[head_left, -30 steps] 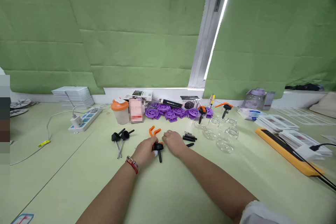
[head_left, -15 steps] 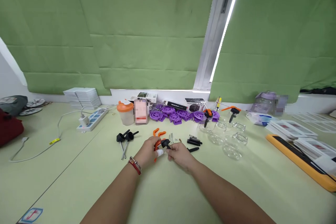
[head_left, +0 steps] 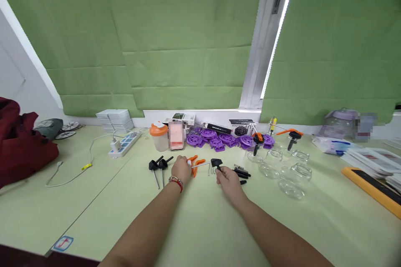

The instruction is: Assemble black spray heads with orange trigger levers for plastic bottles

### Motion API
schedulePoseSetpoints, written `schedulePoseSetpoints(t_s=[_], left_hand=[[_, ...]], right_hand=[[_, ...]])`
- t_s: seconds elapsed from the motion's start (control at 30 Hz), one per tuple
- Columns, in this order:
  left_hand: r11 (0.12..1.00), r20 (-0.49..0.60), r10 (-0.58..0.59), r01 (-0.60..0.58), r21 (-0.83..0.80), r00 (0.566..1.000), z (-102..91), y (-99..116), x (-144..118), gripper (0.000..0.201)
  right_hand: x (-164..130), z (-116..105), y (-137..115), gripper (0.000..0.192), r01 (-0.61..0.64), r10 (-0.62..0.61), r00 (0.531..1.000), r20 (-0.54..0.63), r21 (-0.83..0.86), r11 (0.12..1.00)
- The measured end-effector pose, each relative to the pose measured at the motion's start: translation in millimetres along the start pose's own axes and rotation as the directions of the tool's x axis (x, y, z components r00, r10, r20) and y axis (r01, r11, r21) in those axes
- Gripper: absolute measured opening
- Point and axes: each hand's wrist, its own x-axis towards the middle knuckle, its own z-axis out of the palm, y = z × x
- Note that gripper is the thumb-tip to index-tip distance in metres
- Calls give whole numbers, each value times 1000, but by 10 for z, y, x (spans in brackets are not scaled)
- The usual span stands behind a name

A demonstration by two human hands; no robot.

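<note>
My right hand [head_left: 231, 182] grips a black wedge-shaped head with a metal rod [head_left: 216, 162] by its short black stem. The rod points left and its tip reaches the fingers of my left hand [head_left: 181, 169]. Closed fingers of that hand, one wrapped in white, are at the orange curved pieces [head_left: 199, 163] on the table; whether they hold one is hidden. Left of them lie two more black heads with rods [head_left: 162, 164]. Thin metal pins [head_left: 210, 170] lie between my hands. Springs [head_left: 240, 167] and black sticks [head_left: 242, 174] are beyond my right hand.
Several purple plastic parts [head_left: 209, 134] lie along the back near a phone [head_left: 176, 135] and an orange-lidded cup [head_left: 159, 137]. Clear glass jars [head_left: 290, 187] stand to the right, with two orange-and-black assemblies [head_left: 293, 134] among them. A power strip [head_left: 125, 144] is at left.
The view has shifted left. My hands have moved apart, and the black head with its rod has been lifted and turned in my right hand. More of the orange pieces shows.
</note>
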Motion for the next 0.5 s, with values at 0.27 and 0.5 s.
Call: schedulePoseSetpoints(t_s=[0.27,0.5], left_hand=[[997,8,-23,22,68,1000,116,8,56,27],[980,-13,198,-198,-6,980,-163,168,-176,31]], right_hand=[[33,-12,92,28,64,-65,998,-7,-116,991],[39,9,122,29,86,-85,996,10,-131,988]])
